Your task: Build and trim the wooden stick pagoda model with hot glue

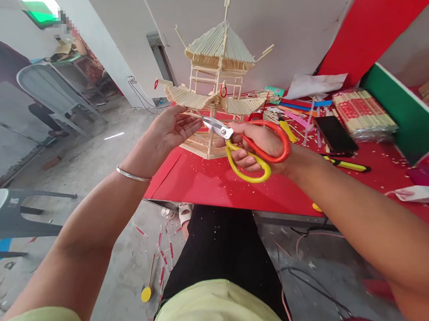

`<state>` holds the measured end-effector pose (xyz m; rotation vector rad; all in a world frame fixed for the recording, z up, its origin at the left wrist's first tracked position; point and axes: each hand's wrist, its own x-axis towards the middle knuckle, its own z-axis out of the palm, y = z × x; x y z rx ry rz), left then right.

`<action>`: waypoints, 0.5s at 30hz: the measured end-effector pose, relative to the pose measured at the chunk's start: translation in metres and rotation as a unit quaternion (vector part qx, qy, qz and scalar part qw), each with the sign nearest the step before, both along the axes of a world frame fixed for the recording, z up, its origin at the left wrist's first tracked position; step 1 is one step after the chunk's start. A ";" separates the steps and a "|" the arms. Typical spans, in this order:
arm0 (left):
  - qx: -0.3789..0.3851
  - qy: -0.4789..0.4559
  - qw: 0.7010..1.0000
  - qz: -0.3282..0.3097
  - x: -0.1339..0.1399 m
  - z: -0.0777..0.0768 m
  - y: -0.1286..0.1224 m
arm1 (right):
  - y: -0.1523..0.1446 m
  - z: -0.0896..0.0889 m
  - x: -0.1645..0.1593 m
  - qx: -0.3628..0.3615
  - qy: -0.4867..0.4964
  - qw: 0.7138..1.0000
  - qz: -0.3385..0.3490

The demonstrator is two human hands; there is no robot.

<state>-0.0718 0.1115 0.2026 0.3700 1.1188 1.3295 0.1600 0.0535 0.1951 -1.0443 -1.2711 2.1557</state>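
A pagoda model (213,59) built of thin pale wooden sticks stands on the red table (204,178). My right hand (259,141) grips scissors (250,177) with one red and one yellow handle. Their blades point left, with the tips beside the lower roof edge. My left hand (174,126) is palm up by that same edge, its thumb and forefinger drawn together there and the other fingers loosely curved. What it pinches is too small to make out. Small red rings (223,90) hang at the model's roof corners.
Right of the model lie a bundle of wrapped sticks (364,115), a black phone (335,134), a yellow cutter (349,165) and loose strips. A green board (402,115) stands behind them. Grey plastic chairs (46,91) and a person (3,59) are at the left.
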 end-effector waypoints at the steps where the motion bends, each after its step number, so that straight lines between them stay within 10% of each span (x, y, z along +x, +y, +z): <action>1: -0.002 -0.003 1.000 0.002 0.000 0.000 0.000 | 0.002 0.002 0.001 -0.050 0.029 0.998 0.005; 15: -0.008 -0.015 1.000 0.004 0.000 -0.001 0.003 | 0.017 -0.022 0.017 -0.096 0.109 0.988 0.049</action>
